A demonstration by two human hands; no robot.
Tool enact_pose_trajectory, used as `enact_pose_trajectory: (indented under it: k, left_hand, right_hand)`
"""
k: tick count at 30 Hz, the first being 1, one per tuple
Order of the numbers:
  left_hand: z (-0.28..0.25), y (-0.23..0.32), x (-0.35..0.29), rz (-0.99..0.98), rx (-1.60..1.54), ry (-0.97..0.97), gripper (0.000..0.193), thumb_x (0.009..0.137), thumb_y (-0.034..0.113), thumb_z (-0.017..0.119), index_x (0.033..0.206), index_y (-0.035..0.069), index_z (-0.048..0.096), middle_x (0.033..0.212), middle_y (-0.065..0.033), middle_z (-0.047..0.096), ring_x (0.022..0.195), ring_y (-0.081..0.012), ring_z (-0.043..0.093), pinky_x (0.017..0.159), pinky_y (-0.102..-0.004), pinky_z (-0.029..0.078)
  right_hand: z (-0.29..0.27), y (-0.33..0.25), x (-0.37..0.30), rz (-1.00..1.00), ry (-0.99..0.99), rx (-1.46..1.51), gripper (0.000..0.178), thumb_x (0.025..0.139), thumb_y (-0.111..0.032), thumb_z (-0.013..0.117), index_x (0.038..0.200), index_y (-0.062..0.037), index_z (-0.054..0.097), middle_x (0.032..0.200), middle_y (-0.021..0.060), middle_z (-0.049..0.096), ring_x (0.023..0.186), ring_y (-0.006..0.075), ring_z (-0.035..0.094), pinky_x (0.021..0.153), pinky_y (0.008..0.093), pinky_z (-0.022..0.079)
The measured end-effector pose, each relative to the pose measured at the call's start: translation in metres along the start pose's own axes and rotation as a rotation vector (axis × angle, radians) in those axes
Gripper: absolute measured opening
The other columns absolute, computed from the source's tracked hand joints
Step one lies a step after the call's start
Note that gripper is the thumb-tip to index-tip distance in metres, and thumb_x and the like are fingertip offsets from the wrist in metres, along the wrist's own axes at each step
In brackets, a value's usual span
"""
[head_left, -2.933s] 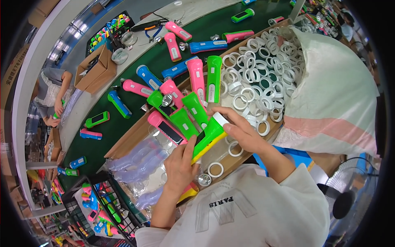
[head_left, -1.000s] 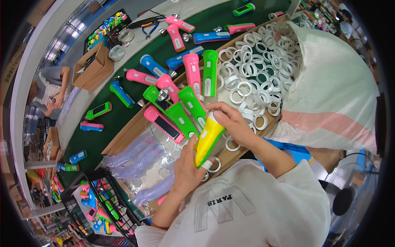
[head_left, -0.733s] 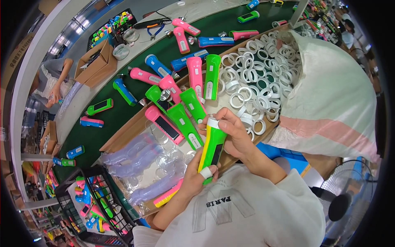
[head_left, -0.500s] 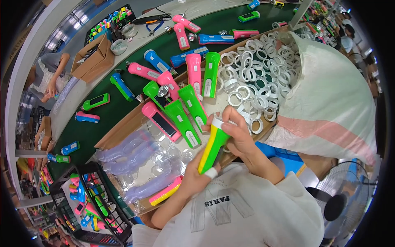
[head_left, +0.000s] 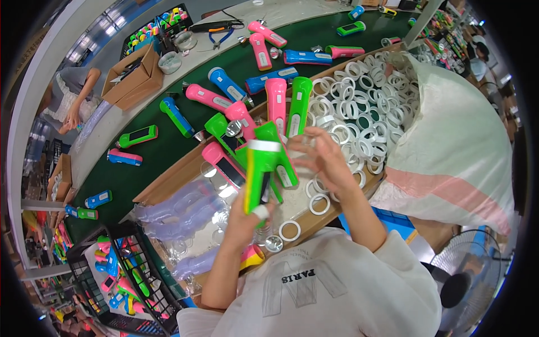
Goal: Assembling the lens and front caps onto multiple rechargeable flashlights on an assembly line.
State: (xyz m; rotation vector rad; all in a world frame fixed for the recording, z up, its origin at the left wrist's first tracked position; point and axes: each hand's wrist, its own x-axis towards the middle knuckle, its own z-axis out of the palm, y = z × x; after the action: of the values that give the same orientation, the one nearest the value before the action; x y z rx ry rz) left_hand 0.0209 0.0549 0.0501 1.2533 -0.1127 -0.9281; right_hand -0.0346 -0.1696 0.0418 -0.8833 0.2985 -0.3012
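A green and yellow flashlight [head_left: 255, 180] stands nearly upright in my left hand [head_left: 242, 220], whose fingers wrap round its lower handle. A white ring [head_left: 264, 146] encircles its wide head. My right hand [head_left: 328, 163] is just to the right, apart from the flashlight, with its slightly blurred fingers spread. Behind the held flashlight lie other green and pink ones, such as a pink flashlight [head_left: 276, 104] and a green flashlight [head_left: 299, 106]. Near my shirt are a loose white ring [head_left: 289, 231], a small shiny reflector [head_left: 274, 243] and a pink and yellow flashlight [head_left: 254, 256], partly hidden by my left arm.
Many white rings [head_left: 359, 106] spill from a large white sack [head_left: 455, 140] at right. Clear plastic sleeves of discs [head_left: 179, 205] lie in the cardboard tray at left. A black crate [head_left: 120, 281], a green belt [head_left: 151, 115] with flashlights, and a fan [head_left: 466, 275] surround me.
My right hand has let go of the flashlight's ringed head and moved away, fingers opening. My left hand has shifted left and up with the flashlight, now more upright. The view has shifted slightly.
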Motion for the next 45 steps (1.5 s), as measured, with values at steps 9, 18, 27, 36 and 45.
enact_pose_trajectory:
  k: [9, 18, 27, 36, 45]
  left_hand:
    - [-0.109, 0.023, 0.042, 0.016, -0.6, -0.107, 0.056, 0.082, 0.029, 0.068, 0.125, -0.001, 0.046, 0.1, -0.0111, 0.057, 0.077, -0.0204, 0.055, 0.051, -0.0291, 0.047]
    - [-0.056, 0.012, 0.016, -0.083, -0.555, -0.511, 0.066, 0.076, 0.036, 0.075, 0.122, 0.0, 0.045, 0.089, -0.0164, 0.059, 0.065, -0.0254, 0.062, 0.049, -0.0346, 0.054]
    - [0.022, 0.0, -0.003, 0.197, 0.393, -0.062, 0.075, 0.075, 0.014, 0.076, 0.136, 0.003, 0.034, 0.098, -0.0096, 0.058, 0.083, -0.0182, 0.06, 0.072, -0.0312, 0.05]
    - [0.043, 0.015, -0.038, -0.204, -0.108, -0.356, 0.074, 0.07, 0.001, 0.072, 0.134, 0.007, 0.036, 0.096, -0.0043, 0.052, 0.086, -0.0111, 0.053, 0.076, -0.026, 0.048]
    - [0.049, -0.014, -0.046, -0.371, -0.845, -0.759, 0.072, 0.073, 0.014, 0.074, 0.134, 0.01, 0.036, 0.084, -0.0051, 0.048, 0.068, -0.0136, 0.053, 0.054, -0.0256, 0.045]
  right_hand:
    - [-0.05, -0.002, 0.033, -0.652, 0.249, -1.789, 0.033, 0.077, -0.008, 0.068, 0.108, -0.0061, 0.059, 0.111, 0.0196, 0.054, 0.102, 0.0378, 0.052, 0.082, 0.0431, 0.045]
    - [0.038, -0.017, 0.012, -0.287, -0.194, -0.588, 0.038, 0.087, -0.024, 0.066, 0.118, -0.0042, 0.055, 0.122, 0.013, 0.055, 0.108, 0.0242, 0.056, 0.091, 0.0372, 0.046]
    - [0.07, 0.004, 0.008, 0.091, -0.052, 0.036, 0.015, 0.09, -0.012, 0.061, 0.101, -0.005, 0.056, 0.103, 0.0117, 0.062, 0.098, 0.025, 0.063, 0.088, 0.0392, 0.052]
    - [0.061, -0.008, -0.026, 0.06, -0.257, 0.277, 0.023, 0.08, -0.009, 0.069, 0.08, -0.0095, 0.046, 0.1, 0.0153, 0.058, 0.101, 0.0314, 0.062, 0.089, 0.0404, 0.05]
    - [0.057, -0.001, -0.037, 0.12, -0.306, 0.425, 0.035, 0.076, -0.022, 0.071, 0.097, -0.012, 0.044, 0.099, 0.0136, 0.057, 0.099, 0.0316, 0.062, 0.096, 0.0429, 0.047]
